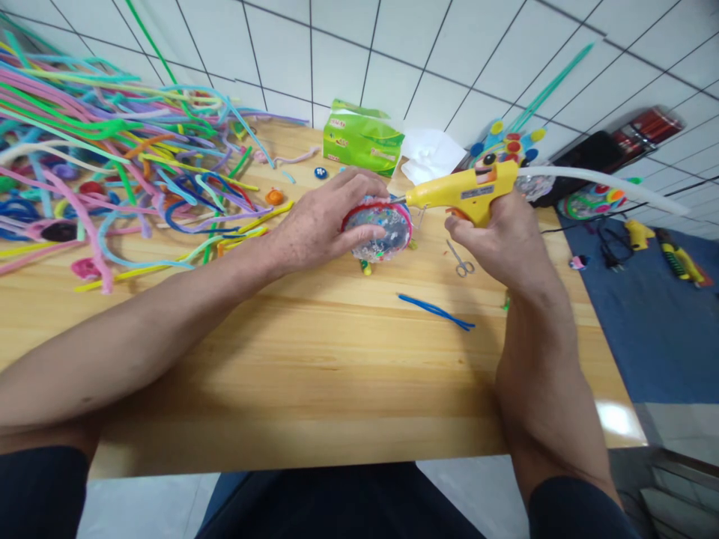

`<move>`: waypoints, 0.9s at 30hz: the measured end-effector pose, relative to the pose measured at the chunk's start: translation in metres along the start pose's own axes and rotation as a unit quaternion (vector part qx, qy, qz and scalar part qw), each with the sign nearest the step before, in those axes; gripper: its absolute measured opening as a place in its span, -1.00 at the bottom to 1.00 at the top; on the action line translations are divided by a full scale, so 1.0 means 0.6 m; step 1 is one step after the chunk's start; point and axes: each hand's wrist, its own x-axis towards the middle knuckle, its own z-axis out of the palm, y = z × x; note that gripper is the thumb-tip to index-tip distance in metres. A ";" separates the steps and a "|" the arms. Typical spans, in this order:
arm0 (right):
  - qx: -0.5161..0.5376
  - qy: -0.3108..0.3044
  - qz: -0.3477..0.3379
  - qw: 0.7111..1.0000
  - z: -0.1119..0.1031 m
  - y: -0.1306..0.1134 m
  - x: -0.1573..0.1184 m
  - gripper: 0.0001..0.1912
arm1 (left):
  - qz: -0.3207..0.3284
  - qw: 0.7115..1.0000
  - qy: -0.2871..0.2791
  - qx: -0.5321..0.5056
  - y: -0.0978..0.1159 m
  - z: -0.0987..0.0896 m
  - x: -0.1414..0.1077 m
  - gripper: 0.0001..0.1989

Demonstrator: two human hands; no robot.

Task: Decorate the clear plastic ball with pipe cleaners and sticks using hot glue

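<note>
My left hand (331, 221) is closed around a round clear craft piece (385, 224) filled with colourful bits, with a red pipe cleaner along its upper rim. My right hand (499, 232) grips a yellow hot glue gun (463, 191), a finger at its orange trigger. The gun's metal nozzle points left and meets the piece's upper edge, or comes very near it. From the gun's back end a long white glue stick (607, 183) sticks out. Small scissors (461, 262) lie under the gun, and a blue pipe cleaner (435, 311) is nearer to me.
A heap of coloured pipe cleaners (112, 157) covers the table's left side. Against the tiled wall stand a green tissue pack (362, 138) and decorated crafts (589, 203). A blue button (320, 173) lies near the pack. On the right, pliers (682, 258) rest on a blue surface (663, 329).
</note>
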 end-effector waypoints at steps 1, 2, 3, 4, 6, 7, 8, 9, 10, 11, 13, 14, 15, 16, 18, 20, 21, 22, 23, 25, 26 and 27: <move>-0.001 0.000 -0.001 1.000 0.000 0.000 0.000 -0.62 | 0.004 1.000 0.001 -0.002 -0.001 0.000 0.000 -0.45; -0.001 0.001 -0.003 1.000 0.001 0.000 0.000 -0.62 | 0.009 1.000 0.003 -0.004 -0.003 0.001 -0.001 -0.44; -0.002 0.000 -0.005 1.000 0.001 0.000 0.000 -0.62 | 0.013 1.000 0.004 -0.005 -0.004 0.001 -0.001 -0.43; -0.003 0.000 -0.007 1.000 0.001 0.000 0.000 -0.61 | 0.017 1.000 0.006 -0.005 -0.006 0.002 -0.001 -0.43; -0.004 -0.001 -0.008 1.000 0.002 -0.001 -0.001 -0.61 | 0.025 1.000 0.008 -0.005 -0.008 0.002 -0.002 -0.43; -0.005 -0.003 -0.007 1.000 0.002 -0.001 -0.001 -0.61 | 0.029 1.000 0.007 -0.006 -0.009 0.003 -0.002 -0.43; -0.004 -0.004 -0.005 1.000 0.002 -0.001 0.000 -0.61 | 0.033 0.999 0.007 -0.006 -0.010 0.003 -0.002 -0.43; -0.004 -0.005 -0.003 1.000 0.002 -0.002 0.000 -0.62 | 0.036 0.999 0.007 -0.008 -0.011 0.002 -0.002 -0.42; -0.002 -0.006 0.000 1.000 0.002 -0.002 0.000 -0.63 | 0.039 0.999 0.006 -0.010 -0.012 0.002 -0.002 -0.42; -0.001 -0.007 0.002 1.000 0.002 -0.003 0.000 -0.64 | 0.041 0.999 0.006 -0.012 -0.012 0.002 -0.002 -0.42; 0.001 -0.004 0.004 1.000 0.002 -0.004 0.000 -0.65 | 0.041 0.999 0.005 -0.014 -0.011 0.002 -0.001 -0.41; 0.002 0.000 0.003 1.000 0.002 -0.004 -0.001 -0.65 | 0.037 0.999 0.005 -0.013 -0.009 0.002 -0.001 -0.41; 0.002 0.002 0.002 1.000 0.002 -0.004 -0.001 -0.66 | 0.030 1.000 0.005 -0.009 -0.007 0.002 -0.002 -0.41; 0.001 0.003 0.001 1.000 0.001 -0.005 -0.001 -0.66 | 0.019 1.000 0.007 -0.003 -0.004 0.002 -0.002 -0.42; -0.002 0.001 0.000 1.000 0.001 -0.004 -0.001 -0.68 | -0.007 1.000 0.005 0.010 0.004 0.003 -0.004 -0.46; -0.008 -0.005 0.003 1.000 0.001 -0.002 0.000 -0.72 | -0.029 0.999 -0.002 0.020 0.013 0.003 -0.005 -0.51; -0.012 -0.006 0.003 1.000 0.002 0.000 0.001 -0.73 | -0.037 0.999 -0.006 0.024 0.017 0.002 -0.005 -0.53; -0.017 -0.003 0.002 1.000 0.003 0.002 0.002 -0.75 | -0.044 0.999 -0.009 0.030 0.021 0.000 -0.004 -0.54; -0.022 0.002 -0.001 1.000 0.004 0.005 0.003 -0.76 | -0.050 0.998 -0.011 0.037 0.026 -0.003 -0.003 -0.54; -0.025 0.010 -0.005 1.000 0.006 0.009 0.004 -0.76 | -0.057 0.997 -0.010 0.055 0.034 -0.011 0.003 -0.56; -0.024 0.012 -0.005 1.000 0.007 0.010 0.004 -0.75 | -0.057 0.996 -0.011 0.063 0.037 -0.016 0.007 -0.57; -0.019 0.011 -0.003 1.000 0.007 0.011 0.003 -0.74 | -0.055 0.996 -0.011 0.070 0.041 -0.021 0.011 -0.58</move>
